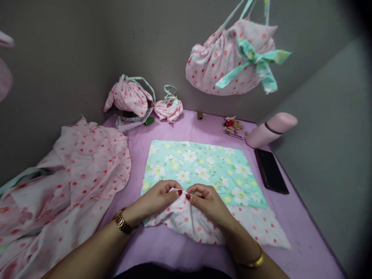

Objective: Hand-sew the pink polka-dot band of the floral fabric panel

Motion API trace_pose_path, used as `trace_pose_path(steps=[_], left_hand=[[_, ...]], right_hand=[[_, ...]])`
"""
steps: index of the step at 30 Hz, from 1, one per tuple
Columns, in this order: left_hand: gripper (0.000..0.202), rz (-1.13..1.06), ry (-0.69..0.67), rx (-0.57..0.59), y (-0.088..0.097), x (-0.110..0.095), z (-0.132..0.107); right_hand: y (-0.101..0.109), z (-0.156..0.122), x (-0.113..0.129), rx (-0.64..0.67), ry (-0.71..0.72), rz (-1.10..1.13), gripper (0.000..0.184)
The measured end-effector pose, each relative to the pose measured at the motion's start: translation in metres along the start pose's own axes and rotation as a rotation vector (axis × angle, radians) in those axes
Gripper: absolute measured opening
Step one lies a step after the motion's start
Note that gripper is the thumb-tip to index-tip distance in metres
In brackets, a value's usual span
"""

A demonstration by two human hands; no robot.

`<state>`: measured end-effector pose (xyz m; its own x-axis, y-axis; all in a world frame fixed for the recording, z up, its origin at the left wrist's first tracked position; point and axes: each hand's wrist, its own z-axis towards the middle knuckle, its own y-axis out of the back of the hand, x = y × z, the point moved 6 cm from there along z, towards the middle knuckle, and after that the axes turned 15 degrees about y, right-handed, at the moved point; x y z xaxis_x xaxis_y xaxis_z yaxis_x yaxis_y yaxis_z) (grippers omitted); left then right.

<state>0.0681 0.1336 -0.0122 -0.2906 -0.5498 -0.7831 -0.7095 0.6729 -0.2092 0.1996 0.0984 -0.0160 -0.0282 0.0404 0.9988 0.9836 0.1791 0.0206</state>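
My left hand (161,197), with a metal watch at the wrist, pinches a gathered fold of pink dotted fabric (188,223) between thumb and fingers. Close beside it, the closed fingertips of my right hand (207,201) grip the same fold; any needle between them is too small to make out. The pink fabric borders a mint floral panel (200,162) that lies flat on the table beyond my hands. A loose loop of thin thread (221,187) rests on the panel, just right of my right hand.
Pink dotted cloth (95,155) is heaped at left. Drawstring bags (129,95) sit behind, and another bag (229,62) hangs above. A green thread spool (149,121), brown spool (200,115), red spool (229,123), pink bottle (266,133) and phone (271,170) stand or lie on the purple tabletop (302,232).
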Motion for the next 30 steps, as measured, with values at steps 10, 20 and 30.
trace_pose_path(steps=[10,20,30], left_hand=[[0.024,-0.206,0.026,0.104,-0.008,-0.001,-0.002],[0.025,-0.203,0.041,0.110,-0.008,0.004,0.001],[0.021,0.327,-0.212,-0.265,-0.003,-0.014,-0.007]], right_hand=[[0.000,0.000,-0.004,0.005,0.020,0.064,0.025],[-0.001,-0.001,0.006,-0.031,0.159,-0.159,0.020],[-0.005,0.000,0.006,0.054,0.128,-0.168,0.018]])
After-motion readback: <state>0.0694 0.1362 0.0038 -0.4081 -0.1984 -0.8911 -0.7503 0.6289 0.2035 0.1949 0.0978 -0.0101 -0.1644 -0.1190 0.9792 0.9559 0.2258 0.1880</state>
